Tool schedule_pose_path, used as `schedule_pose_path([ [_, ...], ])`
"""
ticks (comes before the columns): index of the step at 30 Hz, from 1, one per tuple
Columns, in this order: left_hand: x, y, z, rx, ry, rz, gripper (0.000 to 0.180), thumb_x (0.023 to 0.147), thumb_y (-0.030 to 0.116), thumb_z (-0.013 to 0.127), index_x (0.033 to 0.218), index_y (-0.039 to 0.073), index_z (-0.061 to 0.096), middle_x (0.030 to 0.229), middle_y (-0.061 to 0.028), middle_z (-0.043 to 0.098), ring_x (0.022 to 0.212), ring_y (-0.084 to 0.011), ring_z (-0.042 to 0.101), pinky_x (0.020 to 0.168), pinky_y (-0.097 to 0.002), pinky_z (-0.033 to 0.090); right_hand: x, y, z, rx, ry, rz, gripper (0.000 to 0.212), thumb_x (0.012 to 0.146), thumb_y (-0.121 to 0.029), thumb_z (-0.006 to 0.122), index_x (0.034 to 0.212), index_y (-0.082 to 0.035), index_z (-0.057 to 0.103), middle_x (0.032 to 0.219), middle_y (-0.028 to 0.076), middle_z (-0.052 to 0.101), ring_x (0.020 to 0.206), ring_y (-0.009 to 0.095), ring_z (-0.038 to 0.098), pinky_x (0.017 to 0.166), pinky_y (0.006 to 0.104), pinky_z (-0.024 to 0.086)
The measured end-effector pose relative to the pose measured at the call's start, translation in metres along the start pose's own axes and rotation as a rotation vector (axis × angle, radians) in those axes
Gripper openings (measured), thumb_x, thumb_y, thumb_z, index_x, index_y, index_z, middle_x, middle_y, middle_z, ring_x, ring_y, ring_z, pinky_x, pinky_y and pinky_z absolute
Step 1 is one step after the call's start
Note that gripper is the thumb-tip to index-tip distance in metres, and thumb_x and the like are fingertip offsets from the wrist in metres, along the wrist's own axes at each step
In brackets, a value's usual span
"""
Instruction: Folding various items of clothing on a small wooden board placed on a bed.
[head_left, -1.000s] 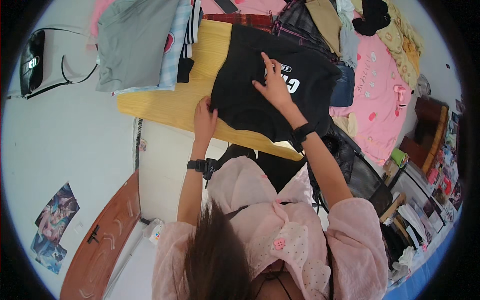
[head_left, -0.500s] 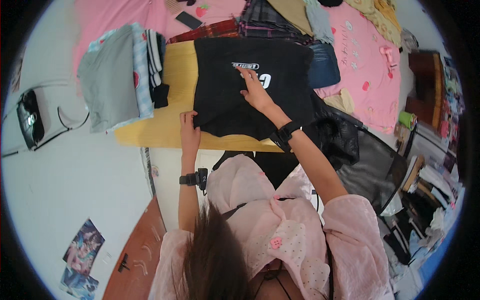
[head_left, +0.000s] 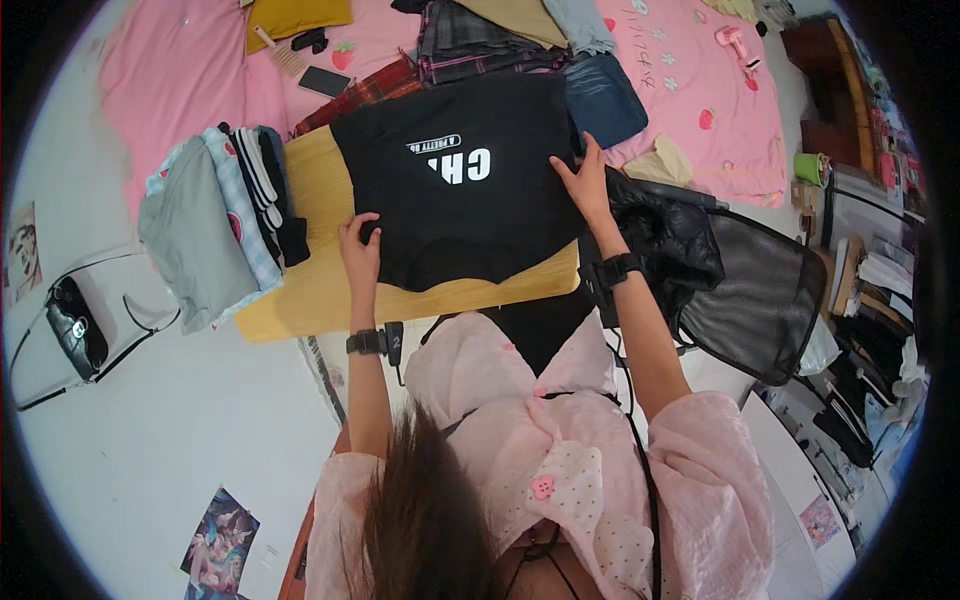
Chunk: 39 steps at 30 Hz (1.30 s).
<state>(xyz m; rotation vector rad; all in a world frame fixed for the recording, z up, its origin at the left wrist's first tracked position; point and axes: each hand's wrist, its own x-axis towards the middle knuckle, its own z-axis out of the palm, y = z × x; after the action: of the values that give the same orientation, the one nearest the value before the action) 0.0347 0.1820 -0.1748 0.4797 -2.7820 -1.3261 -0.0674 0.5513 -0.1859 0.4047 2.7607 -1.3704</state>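
A black shirt [head_left: 430, 225] with white lettering lies spread over a pale wooden table [head_left: 300, 290]. At its left edge is my left hand [head_left: 359, 248], fingers half bent, with thumb and forefinger apart on the cloth. My right hand [head_left: 588, 182] is at the shirt's right edge, its thumb and fingers spread apart and touching the fabric. Neither hand is visibly closed on the cloth. The shirt's lower hem curves near the table's front edge.
Folded clothes, with grey cloth [head_left: 195, 230] outermost, stand at the table's left. Folded jeans [head_left: 607, 100] and plaid garments [head_left: 470, 45] lie beyond on a pink bedspread [head_left: 680, 85], near a phone [head_left: 325, 81]. At right, a black jacket [head_left: 670, 245] hangs over a mesh chair [head_left: 755, 285].
My right hand has moved off the lettering to the shirt's right edge and opened wider. The lettering now lies smoother and more fully visible. The whole view has turned and shifted.
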Motion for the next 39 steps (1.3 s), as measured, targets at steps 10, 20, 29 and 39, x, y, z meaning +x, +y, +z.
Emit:
schedule_pose_path([
  [10,0.004,0.020,-0.041,0.389,-0.013,-0.162,0.034,0.069,-0.010,0.052,0.098,0.006,0.061,0.109,-0.0209,0.053,0.108,-0.0362,0.050,0.092,-0.0404,0.039,-0.021,0.006,-0.005,-0.322,-0.132,-0.165,0.048,0.074,-0.006,0.067,0.117,0.002,0.048,0.121,0.022,0.045,0.111,0.037,0.047,0.093,0.0399,0.041],
  [20,-0.005,0.101,0.038,0.419,-0.350,0.478,0.040,0.074,0.002,0.057,0.114,0.004,0.053,0.122,-0.0154,0.045,0.104,-0.0334,0.051,0.091,-0.0417,0.042,-0.009,-0.038,0.033,-0.156,-0.206,-0.258,0.047,0.074,-0.003,0.064,0.119,-0.003,0.049,0.094,0.016,0.055,0.086,0.029,0.058,0.077,0.0341,0.048],
  [29,-0.005,0.119,0.089,0.133,-0.637,0.386,0.024,0.087,0.012,0.054,0.108,0.001,0.051,0.106,-0.0123,0.049,0.093,-0.0278,0.057,0.081,-0.0364,0.047,-0.001,-0.045,0.014,0.538,-0.653,0.129,0.012,0.080,-0.011,0.062,0.083,-0.005,0.052,0.066,-0.001,0.043,0.060,0.010,0.043,0.056,0.0253,0.037],
  [39,0.014,0.111,0.099,-0.213,-0.680,-0.022,0.017,0.093,0.015,0.049,0.101,0.000,0.051,0.090,-0.0127,0.060,0.082,-0.0201,0.061,0.074,-0.0308,0.047,-0.010,-0.070,-0.013,0.473,-0.818,-0.059,0.034,0.087,-0.008,0.053,0.121,-0.008,0.059,0.111,0.001,0.061,0.089,0.007,0.055,0.082,0.0203,0.042],
])
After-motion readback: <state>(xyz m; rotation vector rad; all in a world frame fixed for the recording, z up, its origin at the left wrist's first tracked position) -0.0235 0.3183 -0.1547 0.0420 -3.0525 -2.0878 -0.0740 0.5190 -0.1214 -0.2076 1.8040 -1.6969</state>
